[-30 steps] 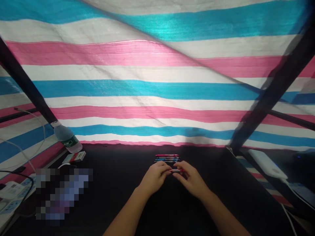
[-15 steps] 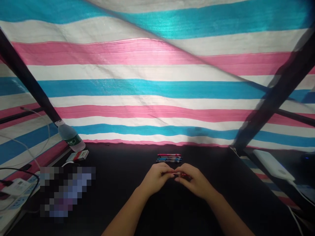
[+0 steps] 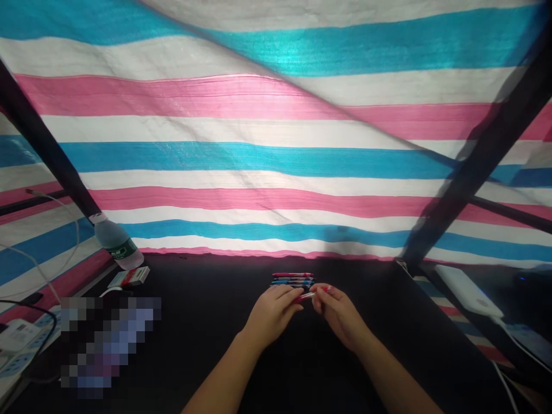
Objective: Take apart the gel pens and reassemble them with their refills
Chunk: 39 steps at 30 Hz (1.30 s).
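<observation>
Both of my hands meet over a dark table (image 3: 207, 322) and hold one red pen (image 3: 307, 296) between them. My left hand (image 3: 273, 313) pinches the pen's left end with closed fingers. My right hand (image 3: 338, 313) grips the right end, where a red cap or tip shows above the fingers. The pen tilts up to the right. Just beyond my fingers lies a small row of several pens (image 3: 292, 279), red and blue, side by side on the table.
A pink, white and blue striped tarp (image 3: 267, 149) hangs behind the table. A plastic bottle (image 3: 115, 244) and a small red-and-white box (image 3: 129, 277) stand at the left. Power strips and cables (image 3: 19, 339) lie far left; a white power bank (image 3: 468, 290) lies at right.
Both hands have shifted slightly toward the row of pens, and the red pen is tilted up at its right end instead of lying level between the fingers.
</observation>
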Tool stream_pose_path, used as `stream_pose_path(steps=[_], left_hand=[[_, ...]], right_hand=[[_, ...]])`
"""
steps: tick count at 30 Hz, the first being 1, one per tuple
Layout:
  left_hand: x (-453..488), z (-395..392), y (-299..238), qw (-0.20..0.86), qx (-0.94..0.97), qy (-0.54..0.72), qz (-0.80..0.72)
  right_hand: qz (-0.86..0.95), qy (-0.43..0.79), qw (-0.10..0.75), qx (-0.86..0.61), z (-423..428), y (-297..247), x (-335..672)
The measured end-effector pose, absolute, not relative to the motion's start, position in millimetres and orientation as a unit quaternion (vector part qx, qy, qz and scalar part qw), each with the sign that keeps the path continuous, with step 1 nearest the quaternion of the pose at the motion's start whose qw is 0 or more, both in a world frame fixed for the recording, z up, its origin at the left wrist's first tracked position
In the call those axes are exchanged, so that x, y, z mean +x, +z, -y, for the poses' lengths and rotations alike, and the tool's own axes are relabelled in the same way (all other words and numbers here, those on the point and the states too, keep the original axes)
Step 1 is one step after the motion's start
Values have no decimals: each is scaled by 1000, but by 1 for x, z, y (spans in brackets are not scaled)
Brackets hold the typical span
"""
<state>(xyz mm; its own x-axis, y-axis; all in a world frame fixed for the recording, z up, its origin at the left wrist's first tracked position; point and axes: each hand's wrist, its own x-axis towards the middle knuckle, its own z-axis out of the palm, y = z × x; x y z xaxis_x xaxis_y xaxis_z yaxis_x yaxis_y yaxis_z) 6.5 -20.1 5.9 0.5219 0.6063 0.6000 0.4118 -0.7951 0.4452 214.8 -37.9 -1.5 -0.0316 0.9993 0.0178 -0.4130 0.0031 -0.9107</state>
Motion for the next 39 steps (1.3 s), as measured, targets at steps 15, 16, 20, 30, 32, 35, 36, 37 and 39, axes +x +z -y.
stream_pose_path(steps=[15, 16, 20, 30, 32, 35, 36, 37, 39], left_hand=[[6, 16, -3, 144, 906, 190, -349], [6, 16, -2, 146, 905, 189, -351], [5, 15, -2, 150, 903, 184, -358], [7, 16, -2, 145, 907, 177, -353], [6, 16, -2, 146, 907, 175, -353], [6, 16, -2, 144, 907, 174, -355], [6, 16, -2, 144, 907, 174, -355], [6, 16, -2, 144, 907, 174, -355], [6, 17, -2, 144, 907, 173, -356]], right_hand=[[98, 662, 742, -27, 43, 26, 249], [96, 660, 745, -30, 43, 25, 249], [96, 656, 747, -46, 42, 25, 247], [114, 647, 750, -78, 45, 26, 240], [111, 645, 752, -80, 45, 27, 240], [106, 648, 751, -71, 45, 27, 240], [102, 651, 749, -63, 45, 27, 240], [97, 655, 748, -54, 45, 26, 240], [86, 660, 745, -40, 45, 26, 240]])
